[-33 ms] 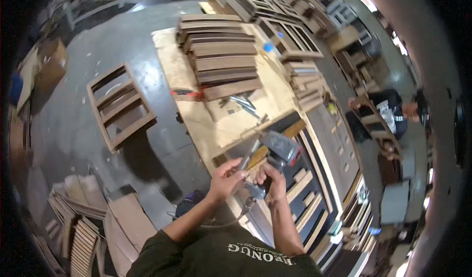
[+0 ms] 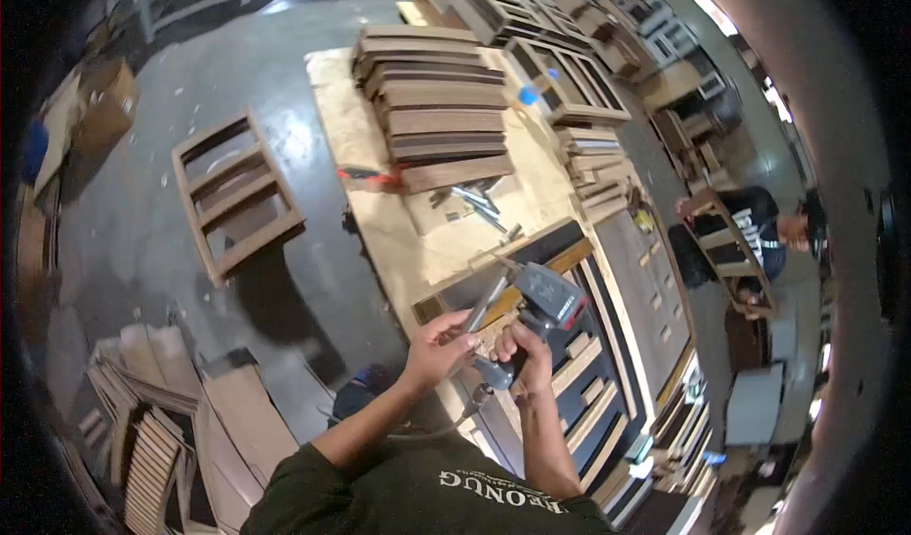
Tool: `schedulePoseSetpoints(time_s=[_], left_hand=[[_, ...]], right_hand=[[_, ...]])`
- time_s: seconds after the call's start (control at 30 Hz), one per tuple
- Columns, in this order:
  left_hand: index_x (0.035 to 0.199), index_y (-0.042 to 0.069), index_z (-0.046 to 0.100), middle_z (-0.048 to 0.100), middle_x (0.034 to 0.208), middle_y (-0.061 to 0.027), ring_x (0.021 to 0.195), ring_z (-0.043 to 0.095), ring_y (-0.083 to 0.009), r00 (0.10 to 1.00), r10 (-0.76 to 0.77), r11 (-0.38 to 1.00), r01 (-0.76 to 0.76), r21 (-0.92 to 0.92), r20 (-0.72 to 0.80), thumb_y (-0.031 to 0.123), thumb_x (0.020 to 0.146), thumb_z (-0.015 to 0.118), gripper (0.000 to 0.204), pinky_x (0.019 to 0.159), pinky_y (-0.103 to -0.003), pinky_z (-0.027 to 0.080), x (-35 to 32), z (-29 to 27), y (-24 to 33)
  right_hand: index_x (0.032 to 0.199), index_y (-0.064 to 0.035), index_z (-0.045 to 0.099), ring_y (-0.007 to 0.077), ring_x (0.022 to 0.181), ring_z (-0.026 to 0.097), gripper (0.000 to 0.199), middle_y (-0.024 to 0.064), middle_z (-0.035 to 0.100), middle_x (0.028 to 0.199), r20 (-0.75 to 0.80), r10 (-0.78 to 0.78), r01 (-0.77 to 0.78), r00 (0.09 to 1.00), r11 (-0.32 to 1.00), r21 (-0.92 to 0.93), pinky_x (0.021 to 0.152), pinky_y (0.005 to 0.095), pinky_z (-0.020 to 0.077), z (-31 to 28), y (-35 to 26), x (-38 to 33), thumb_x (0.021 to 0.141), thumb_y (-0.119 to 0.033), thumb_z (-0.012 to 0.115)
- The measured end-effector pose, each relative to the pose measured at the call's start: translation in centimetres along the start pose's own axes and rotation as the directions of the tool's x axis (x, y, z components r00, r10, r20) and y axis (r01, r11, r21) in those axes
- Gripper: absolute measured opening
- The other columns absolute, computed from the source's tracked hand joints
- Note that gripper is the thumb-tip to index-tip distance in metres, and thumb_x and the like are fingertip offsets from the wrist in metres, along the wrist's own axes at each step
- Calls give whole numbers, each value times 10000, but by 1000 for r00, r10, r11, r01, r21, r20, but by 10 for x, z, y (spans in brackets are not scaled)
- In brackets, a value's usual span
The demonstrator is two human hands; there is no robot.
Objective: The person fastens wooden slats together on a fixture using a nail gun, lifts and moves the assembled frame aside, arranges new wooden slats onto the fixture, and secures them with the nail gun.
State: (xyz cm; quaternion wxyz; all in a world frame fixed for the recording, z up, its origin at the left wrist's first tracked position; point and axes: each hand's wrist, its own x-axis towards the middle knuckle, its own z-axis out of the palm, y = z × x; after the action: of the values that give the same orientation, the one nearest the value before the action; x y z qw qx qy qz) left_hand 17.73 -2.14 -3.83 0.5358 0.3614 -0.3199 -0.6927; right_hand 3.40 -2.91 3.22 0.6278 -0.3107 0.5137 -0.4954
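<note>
Head view, 1 frame. Right hand [image 2: 525, 350], lower centre of frame: fingers wrapped shut around the grip of a grey nail gun [image 2: 539, 300], whose body sits just above the hand, tilted toward the upper right. A hose [image 2: 446, 429] runs from the base of the grip down toward the lower centre.

Left hand [image 2: 438, 345], just left of the right hand: fingers pinched closed on the lower end of a thin silvery strip [image 2: 486, 301]. The strip slants up and to the right and meets the nail gun at its left side. Whether it is seated in the tool cannot be told.

Both hands hover over the near end of the table [image 2: 351, 117], a pale board running from upper centre down to centre. Under the tool lies a dark wooden frame [image 2: 588, 383] with pale cross slats, on the lower right part of the table.

Upper centre of the table: 1 stack of dark wooden boards [image 2: 432, 117]. Small metal parts [image 2: 474, 201] lie just below the stack, centre of frame. A red-handled tool [image 2: 365, 176] sits at the left table edge.

Left of frame, on the floor: 1 open wooden frame [image 2: 237, 198] with 3 compartments. Lower left: loose boards in a heap [image 2: 161, 412]. Right of frame: another person [image 2: 750, 236] holding a small wooden frame.
</note>
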Motion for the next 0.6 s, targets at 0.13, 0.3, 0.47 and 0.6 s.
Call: schedulePoseSetpoints(time_s=[0.13, 0.3, 0.47, 0.6], left_hand=[[1184, -8, 569, 655, 1029, -100, 830, 629, -145, 974, 223, 927, -225, 300, 42, 94, 774, 700, 443, 755, -302, 495, -22, 2, 15], [1155, 111, 583, 583, 999, -133, 785, 622, -342, 943, 191, 471, -330, 818, 271, 225, 807, 617, 368, 647, -423, 513, -31, 25, 34], [1261, 131, 485, 526, 1168, -144, 869, 616, -357, 903, -213, 220, -328, 919, 373, 246, 791, 641, 508, 710, -444, 516, -36, 49, 59], [1302, 42, 452, 458, 1336, -188, 1179, 509, -335, 847, -186, 468, -369, 803, 498, 208, 770, 701, 610, 968, -399, 423, -36, 50, 115]], right_hand=[[689, -141, 435, 133, 495, 400, 303, -28, 376, 550, 194, -18, -59, 981, 922, 382, 556, 310, 400, -31, 30, -5, 841, -364, 571], [991, -136, 591, 38, 557, 519, 516, -8, 622, 777, -349, 88, 45, 933, 934, 355, 481, 147, 411, -13, 61, -9, 804, -616, 578], [693, -169, 404, 101, 533, 407, 589, -29, 397, 582, -175, 233, -14, 957, 636, 772, 484, 224, 347, -51, 100, -20, 821, -743, 387], [676, -175, 389, 73, 456, 381, 570, -62, 358, 528, -255, 179, 116, 950, 556, 823, 502, 221, 395, -64, 102, -24, 808, -726, 446]])
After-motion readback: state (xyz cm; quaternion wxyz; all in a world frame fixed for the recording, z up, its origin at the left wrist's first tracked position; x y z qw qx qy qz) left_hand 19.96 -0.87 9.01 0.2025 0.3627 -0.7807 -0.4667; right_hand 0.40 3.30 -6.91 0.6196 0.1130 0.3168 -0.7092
